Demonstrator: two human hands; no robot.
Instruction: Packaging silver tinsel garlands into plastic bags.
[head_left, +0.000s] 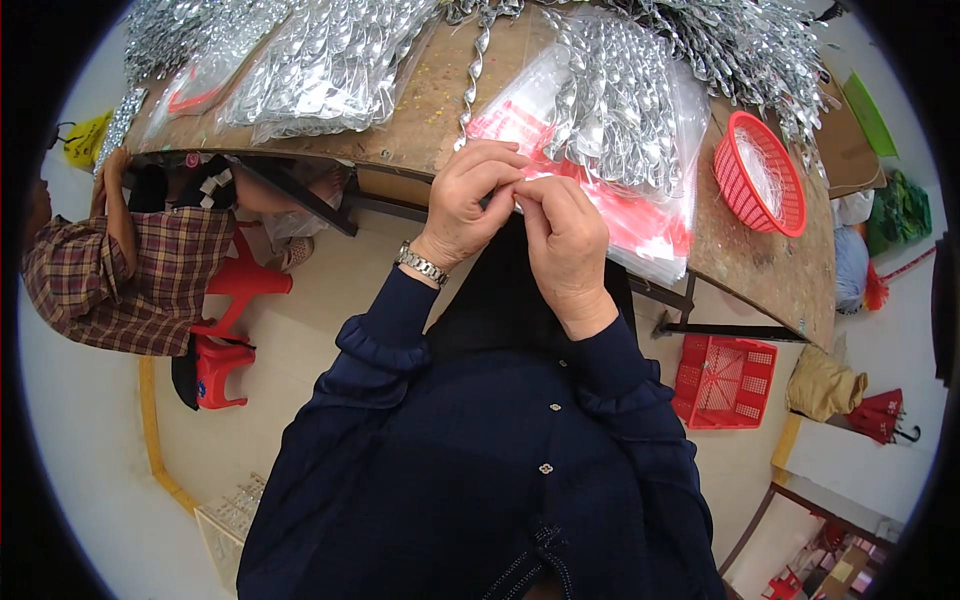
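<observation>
At the front edge of the wooden table [425,95], my left hand [468,200] and my right hand [568,235] meet with their fingertips pinched together. Whatever lies between the fingers is too small to make out. Just beyond my left hand, a twisted silver strand [472,90] lies along the tabletop. Beside my right hand is a stack of clear plastic bags with red print [640,230], topped by a bundle of twisted silver strands [620,120].
More bagged silver strands [325,70] cover the table's left. A red basket [735,180] with thin pale threads stands on the right. A red crate [728,385] sits on the floor. At left, a person in a checked shirt [130,265] sits near red stools [222,370].
</observation>
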